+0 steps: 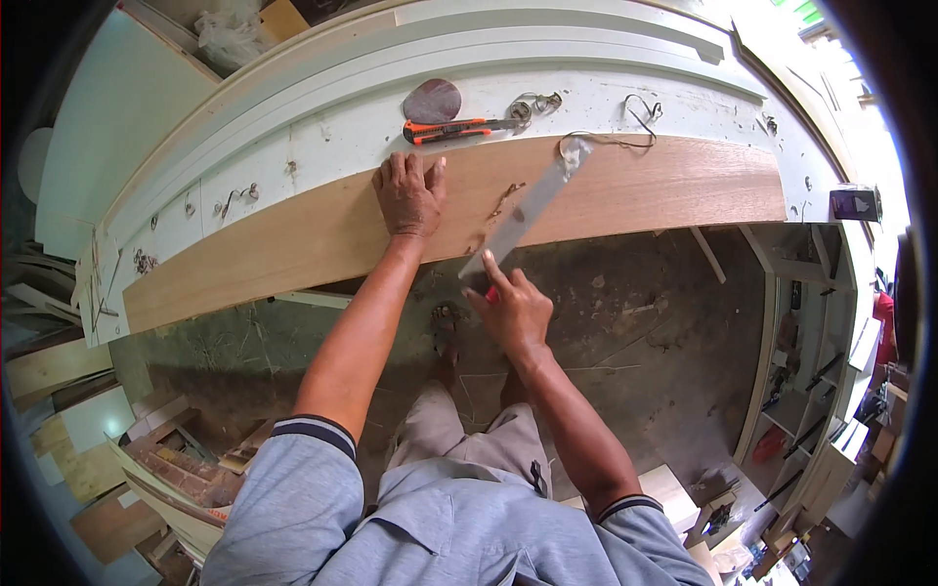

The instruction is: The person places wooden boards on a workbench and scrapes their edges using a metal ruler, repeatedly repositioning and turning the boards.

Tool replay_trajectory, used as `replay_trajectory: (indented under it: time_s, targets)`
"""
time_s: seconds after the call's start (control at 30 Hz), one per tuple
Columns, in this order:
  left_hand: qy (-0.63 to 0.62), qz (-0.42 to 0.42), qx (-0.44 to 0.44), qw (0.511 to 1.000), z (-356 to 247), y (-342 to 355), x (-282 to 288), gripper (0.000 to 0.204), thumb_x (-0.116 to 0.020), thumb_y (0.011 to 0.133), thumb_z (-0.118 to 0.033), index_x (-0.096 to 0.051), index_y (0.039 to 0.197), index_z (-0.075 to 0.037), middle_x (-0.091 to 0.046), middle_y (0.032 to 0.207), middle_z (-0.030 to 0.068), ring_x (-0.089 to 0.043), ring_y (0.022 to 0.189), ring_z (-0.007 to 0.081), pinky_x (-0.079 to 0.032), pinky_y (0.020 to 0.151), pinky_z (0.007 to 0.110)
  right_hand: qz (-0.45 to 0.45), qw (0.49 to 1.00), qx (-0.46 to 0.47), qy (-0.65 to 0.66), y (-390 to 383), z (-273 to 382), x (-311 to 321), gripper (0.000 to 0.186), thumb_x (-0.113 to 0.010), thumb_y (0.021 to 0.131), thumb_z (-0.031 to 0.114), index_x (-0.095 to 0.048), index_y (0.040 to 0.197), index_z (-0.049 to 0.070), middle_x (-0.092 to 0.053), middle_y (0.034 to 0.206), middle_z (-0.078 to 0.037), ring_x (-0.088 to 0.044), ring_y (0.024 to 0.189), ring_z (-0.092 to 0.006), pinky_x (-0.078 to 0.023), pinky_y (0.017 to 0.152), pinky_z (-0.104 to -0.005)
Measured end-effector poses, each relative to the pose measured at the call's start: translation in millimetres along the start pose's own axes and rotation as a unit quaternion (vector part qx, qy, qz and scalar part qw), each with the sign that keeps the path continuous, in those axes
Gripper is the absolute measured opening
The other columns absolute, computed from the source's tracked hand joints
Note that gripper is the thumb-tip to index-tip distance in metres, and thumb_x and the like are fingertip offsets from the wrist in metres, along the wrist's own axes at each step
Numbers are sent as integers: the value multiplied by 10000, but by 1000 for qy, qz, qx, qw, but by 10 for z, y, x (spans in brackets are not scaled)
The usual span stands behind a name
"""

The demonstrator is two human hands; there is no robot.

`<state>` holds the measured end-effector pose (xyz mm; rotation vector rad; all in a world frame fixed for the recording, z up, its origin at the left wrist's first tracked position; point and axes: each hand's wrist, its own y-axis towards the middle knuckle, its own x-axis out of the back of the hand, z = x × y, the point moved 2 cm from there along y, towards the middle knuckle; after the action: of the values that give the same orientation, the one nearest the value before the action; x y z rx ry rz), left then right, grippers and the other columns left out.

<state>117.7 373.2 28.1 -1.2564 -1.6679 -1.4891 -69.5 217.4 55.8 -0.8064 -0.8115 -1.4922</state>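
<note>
A long plank of reddish-brown wood [674,176] lies along the near edge of the white workbench [342,132]. My left hand [405,200] is open, pressing on the plank with its fingers toward the far edge. My right hand [513,308] grips the red handle of a long, flat grey blade [532,210], with the index finger stretched along it. The blade slants across the plank toward the upper right; I cannot make out any teeth. Dark curled bits [506,199] lie beside it. Beyond my left hand rest an orange-and-black utility knife [454,130] and a round brown disc [432,101].
Thin curled strips [640,122] and debris dot the bench. Long white strips [469,44] run along its far side. A dark box [855,203] sits at the right end, above open shelves [806,361]. Wood offcuts [181,459] are piled at lower left.
</note>
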Motion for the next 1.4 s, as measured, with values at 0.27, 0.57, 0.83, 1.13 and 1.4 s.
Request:
replay_trajectory:
  time_s: [0.27, 0.57, 0.83, 1.13, 1.4]
  targets:
    - [28, -8, 18, 999, -44, 37, -33, 366, -636, 965, -446, -632, 1037, -87, -576, 1036, 116, -577, 1046, 304, -401, 929, 477, -13, 1000, 4, -11, 259, 180, -110, 663, -840, 775, 393, -642, 1390, 246, -565, 787, -62, -645, 686, -252, -523, 578, -390]
    - [7, -6, 20, 1000, -31, 23, -45, 413, -575, 987, -480, -607, 985, -68, -559, 1034, 134, -560, 1045, 321, -401, 909, 487, -27, 1000, -8, 1, 190, 450, -301, 680, -848, 763, 390, -639, 1393, 243, -571, 803, -60, -650, 696, -258, -528, 585, -395]
    - [-24, 9, 39, 999, -71, 65, 42, 357, -560, 1007, -425, -586, 986, -69, -557, 1029, 136, -557, 1045, 318, -402, 899, 481, -15, 999, -36, -32, 148, 687, -363, 657, -831, 775, 427, -647, 1388, 281, -576, 771, -35, -646, 676, -242, -516, 576, -401]
    - [-98, -51, 4, 994, 811, -3, 129, 424, -662, 941, -413, -651, 1168, -55, -595, 1161, 158, -568, 1152, 359, -427, 991, 509, -19, 999, -30, -5, 124, 625, -406, 681, -843, 757, 432, -644, 1389, 272, -594, 817, -57, -666, 720, -256, -533, 609, -407]
    - [35, -40, 22, 998, 1245, -10, 350, 380, -625, 961, -431, -560, 901, -62, -539, 984, 147, -548, 992, 347, -424, 918, 491, 35, 999, -3, -3, -143, 713, -410, 690, -859, 754, 398, -643, 1391, 241, -579, 814, -52, -656, 715, -225, -529, 594, -374]
